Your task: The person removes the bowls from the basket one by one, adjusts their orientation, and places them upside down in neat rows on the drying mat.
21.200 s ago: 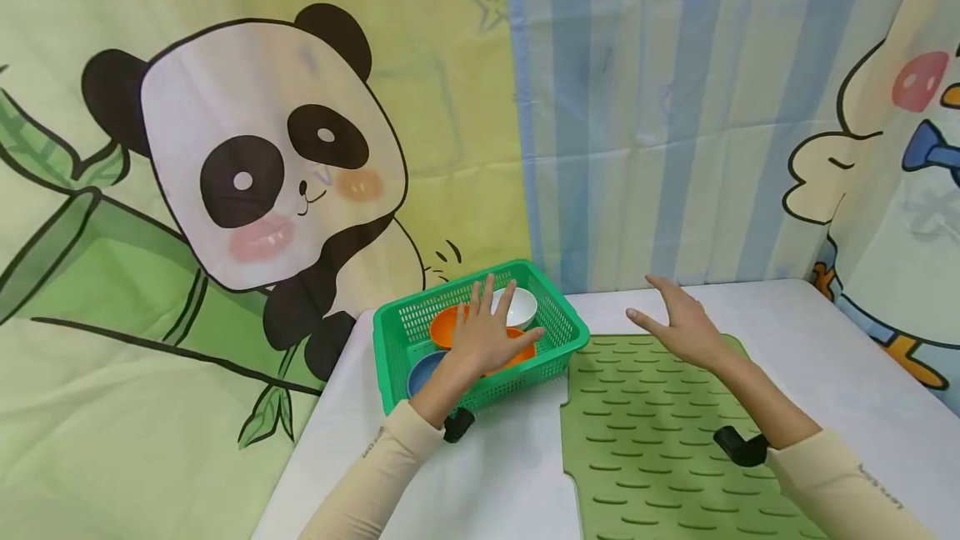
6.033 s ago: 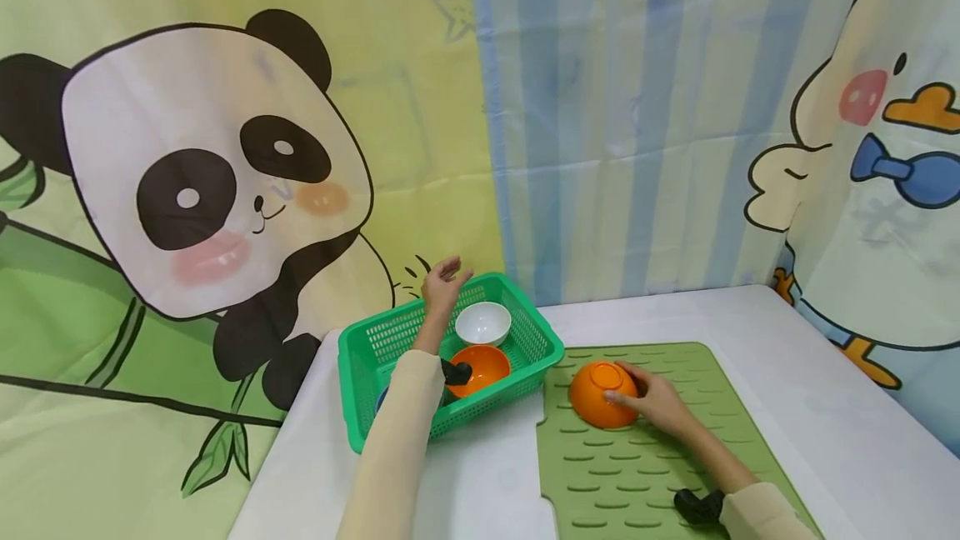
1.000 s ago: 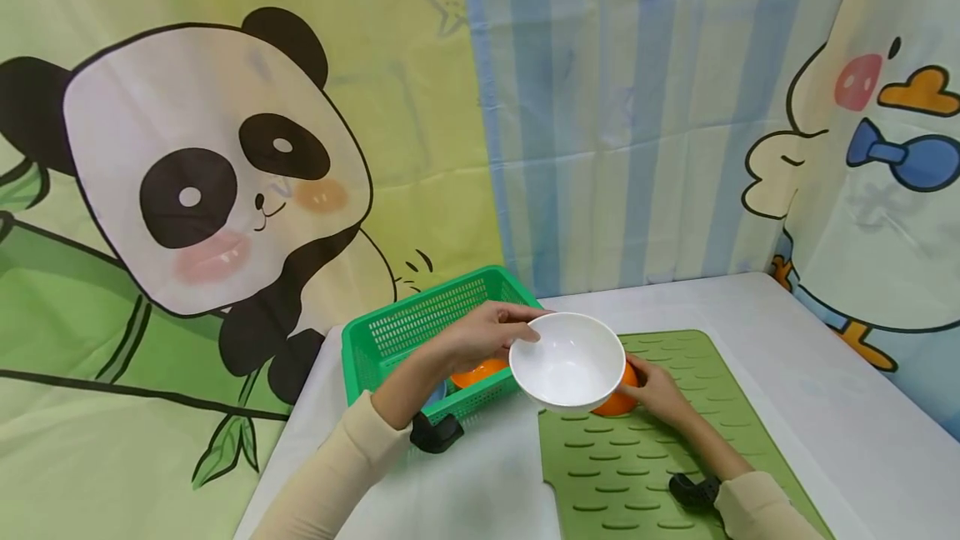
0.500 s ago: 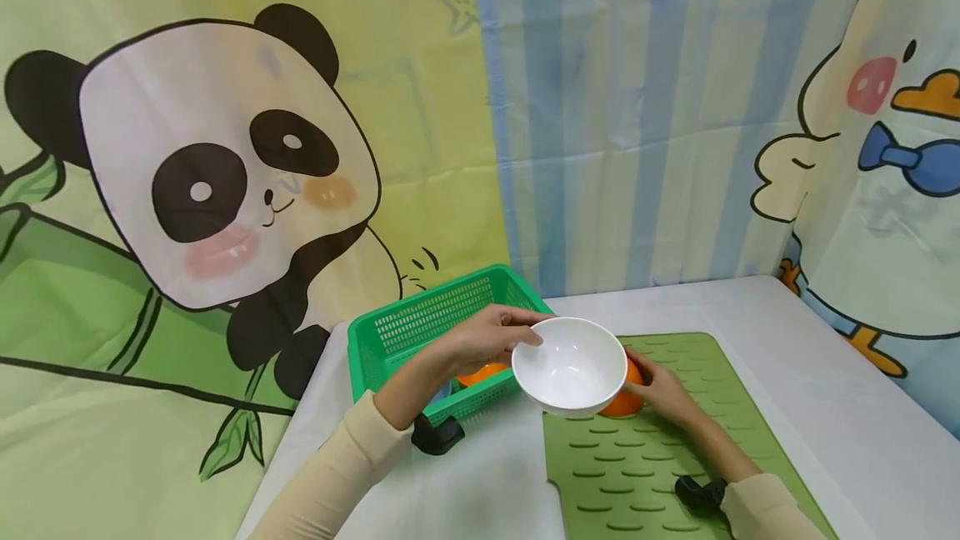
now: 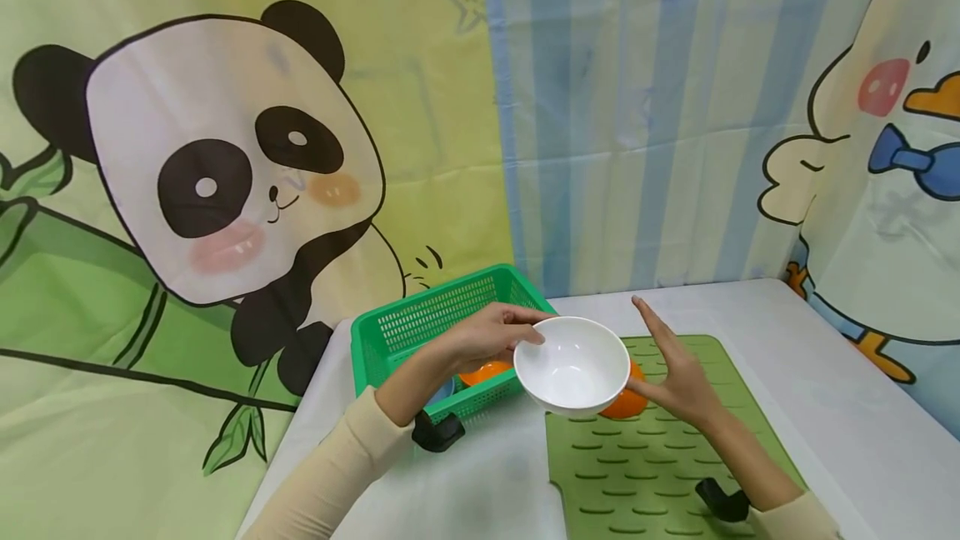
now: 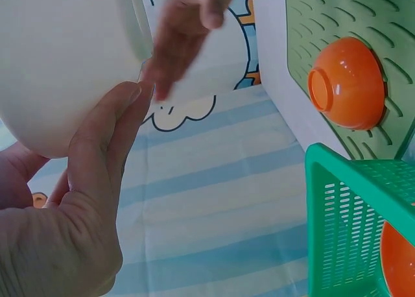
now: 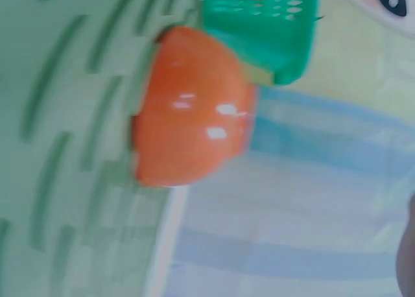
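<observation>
My left hand [image 5: 483,336] pinches the rim of a white bowl [image 5: 573,367], thumb inside. The bowl is held above the table, between basket and mat, its mouth tilted toward the head camera. Behind it, an orange bowl [image 6: 353,83] rests upside down on the green ridged mat [image 5: 637,473]. My right hand [image 5: 684,382] hovers to the right of both bowls, fingers and thumb spread, holding nothing. In the left wrist view this right hand is blurred. The right wrist view shows the overturned orange bowl [image 7: 191,112] apart from any fingers.
A green perforated basket [image 5: 408,325] stands at the left of the mat on the white-covered table [image 5: 487,482]. Inside are another orange bowl [image 5: 483,372] and a blue bowl [image 5: 444,390], partly hidden. A cartoon-printed curtain [image 5: 585,148] hangs behind.
First all bowls lay in the basket; later the right hand held an orange one overturned on the mat. The left hand lifted out the white bowl. Just now the right hand released the orange bowl.
</observation>
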`<state>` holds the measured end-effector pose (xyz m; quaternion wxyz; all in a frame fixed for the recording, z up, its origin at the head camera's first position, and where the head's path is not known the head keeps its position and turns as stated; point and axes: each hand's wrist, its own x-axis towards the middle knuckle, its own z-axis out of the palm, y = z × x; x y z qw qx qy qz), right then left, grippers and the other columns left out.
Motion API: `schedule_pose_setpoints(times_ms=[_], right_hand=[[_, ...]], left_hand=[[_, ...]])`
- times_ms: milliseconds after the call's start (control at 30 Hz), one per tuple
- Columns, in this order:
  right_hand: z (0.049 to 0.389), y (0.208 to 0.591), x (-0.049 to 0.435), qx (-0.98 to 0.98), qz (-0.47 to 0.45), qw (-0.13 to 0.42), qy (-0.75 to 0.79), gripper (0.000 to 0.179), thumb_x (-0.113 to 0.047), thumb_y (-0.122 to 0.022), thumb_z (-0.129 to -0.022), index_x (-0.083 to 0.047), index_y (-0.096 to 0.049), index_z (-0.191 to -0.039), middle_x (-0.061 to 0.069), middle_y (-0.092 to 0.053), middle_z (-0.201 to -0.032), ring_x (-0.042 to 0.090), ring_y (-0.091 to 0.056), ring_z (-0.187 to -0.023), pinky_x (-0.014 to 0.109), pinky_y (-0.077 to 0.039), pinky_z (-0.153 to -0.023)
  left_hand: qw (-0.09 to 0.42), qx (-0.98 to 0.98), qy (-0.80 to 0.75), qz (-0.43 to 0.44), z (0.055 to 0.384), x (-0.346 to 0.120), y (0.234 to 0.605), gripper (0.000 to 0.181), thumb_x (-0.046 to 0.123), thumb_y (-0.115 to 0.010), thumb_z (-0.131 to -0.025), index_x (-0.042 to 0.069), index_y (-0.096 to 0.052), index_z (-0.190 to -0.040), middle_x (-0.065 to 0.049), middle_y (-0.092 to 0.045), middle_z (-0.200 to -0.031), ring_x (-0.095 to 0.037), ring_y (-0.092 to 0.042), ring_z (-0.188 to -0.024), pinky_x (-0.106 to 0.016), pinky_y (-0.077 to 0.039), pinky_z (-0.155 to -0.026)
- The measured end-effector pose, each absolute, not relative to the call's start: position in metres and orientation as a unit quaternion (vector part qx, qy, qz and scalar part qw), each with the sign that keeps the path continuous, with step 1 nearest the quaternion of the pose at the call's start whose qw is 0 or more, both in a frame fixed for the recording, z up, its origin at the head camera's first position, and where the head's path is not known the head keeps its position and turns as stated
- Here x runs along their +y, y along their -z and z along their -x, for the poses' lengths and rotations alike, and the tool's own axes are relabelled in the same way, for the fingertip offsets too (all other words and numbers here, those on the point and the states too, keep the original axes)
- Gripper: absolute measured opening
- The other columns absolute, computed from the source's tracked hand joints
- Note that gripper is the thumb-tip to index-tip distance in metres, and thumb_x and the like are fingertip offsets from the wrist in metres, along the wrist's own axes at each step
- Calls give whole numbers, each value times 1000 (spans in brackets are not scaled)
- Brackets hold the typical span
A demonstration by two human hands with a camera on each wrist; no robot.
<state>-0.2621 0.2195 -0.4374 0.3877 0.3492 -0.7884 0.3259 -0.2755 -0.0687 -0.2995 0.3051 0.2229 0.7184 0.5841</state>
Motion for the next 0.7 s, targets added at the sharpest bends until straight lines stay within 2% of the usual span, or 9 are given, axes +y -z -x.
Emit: schedule_pose_setpoints(times_ms=[67, 167, 267, 367, 467, 700], right_hand=[[254, 420, 212, -752, -397, 430, -305, 94, -49, -66, -79, 17, -29, -135, 31, -33, -138, 35, -31, -131, 26, -27, -106], [240, 396, 199, -696, -452, 487, -271, 91, -46, -67, -79, 21, -30, -130, 37, -37, -131, 41, -33, -127, 35, -27, -107], [227, 378, 183, -643, -484, 545, -236, 86, -44, -67, -80, 20, -35, -128, 36, -42, -126, 42, -38, -124, 40, -28, -106], [217, 366, 169, -600, -499, 590, -207, 78, -42, -67, -81, 17, -41, -125, 33, -47, -123, 39, -42, -122, 40, -31, -104], [211, 360, 159, -573, -512, 612, -184, 70, -39, -66, -84, 16, -44, -121, 30, -50, -120, 37, -45, -120, 39, -34, -102], [207, 354, 150, -554, -525, 625, -160, 54, -26, -62, -89, 16, -47, -119, 29, -52, -119, 35, -46, -120, 36, -37, -100]], left_hand=[[306, 719, -583, -223, 275, -68, 298, 37, 4, -58, -89, 5, -58, -126, -10, -63, -111, -22, -64, -83, -33, -55, -70], [305, 721, -582, -222, 274, -67, 297, 37, 4, -58, -89, 4, -58, -126, -10, -63, -111, -22, -64, -83, -33, -55, -70], [304, 723, -580, -221, 274, -66, 297, 37, 4, -58, -89, 5, -58, -125, -10, -63, -111, -22, -63, -84, -33, -55, -70], [304, 723, -579, -223, 273, -66, 297, 37, 5, -58, -88, 5, -58, -125, -10, -62, -111, -22, -63, -84, -33, -55, -70], [307, 722, -578, -225, 272, -65, 296, 36, 4, -58, -88, 6, -59, -125, -10, -62, -111, -22, -63, -84, -33, -55, -70], [310, 723, -577, -221, 270, -64, 296, 35, 5, -58, -88, 6, -60, -124, -9, -63, -109, -21, -63, -83, -33, -55, -69]])
